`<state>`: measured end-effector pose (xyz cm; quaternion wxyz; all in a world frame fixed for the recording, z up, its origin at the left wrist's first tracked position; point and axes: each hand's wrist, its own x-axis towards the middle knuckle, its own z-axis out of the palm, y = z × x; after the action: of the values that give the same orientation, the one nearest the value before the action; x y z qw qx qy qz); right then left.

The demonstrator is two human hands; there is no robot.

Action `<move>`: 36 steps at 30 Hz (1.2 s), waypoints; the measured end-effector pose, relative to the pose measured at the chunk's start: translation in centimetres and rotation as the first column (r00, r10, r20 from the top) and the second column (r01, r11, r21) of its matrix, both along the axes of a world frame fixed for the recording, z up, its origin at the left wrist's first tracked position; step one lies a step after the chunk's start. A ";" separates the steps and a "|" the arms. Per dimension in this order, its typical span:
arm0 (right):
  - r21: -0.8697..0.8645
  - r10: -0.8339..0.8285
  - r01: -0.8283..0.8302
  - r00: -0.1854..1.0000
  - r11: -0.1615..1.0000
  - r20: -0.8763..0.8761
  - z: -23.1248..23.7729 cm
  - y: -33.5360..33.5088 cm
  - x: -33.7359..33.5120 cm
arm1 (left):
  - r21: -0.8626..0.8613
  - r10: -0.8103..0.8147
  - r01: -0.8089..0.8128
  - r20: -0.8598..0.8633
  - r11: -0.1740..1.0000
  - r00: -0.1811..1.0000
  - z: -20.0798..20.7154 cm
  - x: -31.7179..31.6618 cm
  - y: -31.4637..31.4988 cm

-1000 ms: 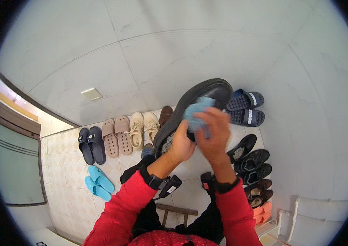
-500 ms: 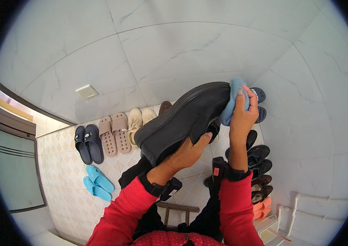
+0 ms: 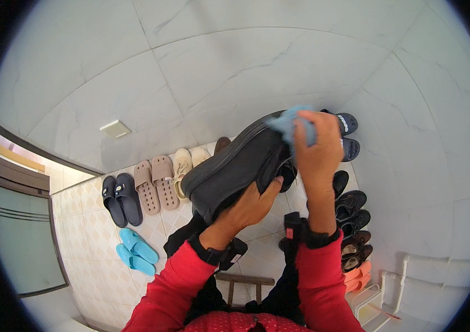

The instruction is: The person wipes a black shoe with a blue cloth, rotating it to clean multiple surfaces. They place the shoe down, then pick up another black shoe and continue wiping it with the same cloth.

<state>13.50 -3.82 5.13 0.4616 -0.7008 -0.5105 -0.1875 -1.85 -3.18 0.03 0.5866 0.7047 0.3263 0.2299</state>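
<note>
A thick-soled black shoe (image 3: 235, 166) is held up in front of me, tilted with its toe to the upper right. My left hand (image 3: 248, 207) grips it at the opening, thumb outside and the other fingers partly hidden by the shoe. A light blue cloth (image 3: 296, 126) is bunched in my right hand (image 3: 320, 146). That hand presses the cloth over the shoe's toe, covering the tip. Cloth and fingers are slightly blurred.
Along the wall stand dark slippers (image 3: 121, 199), taupe slippers (image 3: 156, 185) and cream shoes (image 3: 184, 166). Blue slippers (image 3: 137, 252) lie nearer. To the right are navy slides (image 3: 348, 137), black shoes (image 3: 352, 210), brown shoes (image 3: 357, 252) and orange slippers (image 3: 358, 276). A wooden stool (image 3: 245, 281) is below me.
My right hand has moved the cloth leftward, from the end of the toe onto its upper part by the sole edge. The left hand keeps its hold on the shoe.
</note>
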 end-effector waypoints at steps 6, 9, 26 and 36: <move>0.173 -0.095 0.193 0.883 0.966 -0.459 -1.1 -1.0 4.0 | -0.055 0.047 -0.038 0.176 0.998 0.983 0.6 0.6 -0.5; 0.100 0.026 -0.006 0.980 0.995 -0.196 -1.1 -0.6 1.5 | 0.167 0.019 -0.029 0.063 0.985 0.998 -0.7 1.0 -0.3; 0.221 -0.046 0.136 0.929 0.966 -0.368 -1.6 -1.3 4.6 | 0.004 0.084 -0.084 0.042 0.996 0.996 -0.3 1.1 -0.2; -0.088 0.219 -0.229 0.970 0.970 -0.107 -0.7 -1.2 -0.9 | 0.282 0.011 0.014 -0.084 0.959 0.996 -2.2 1.0 0.6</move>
<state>12.62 -5.00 4.42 0.4684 -0.6690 -0.5722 -0.0746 -0.87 -2.54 -2.19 0.4658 0.7906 0.3143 0.2434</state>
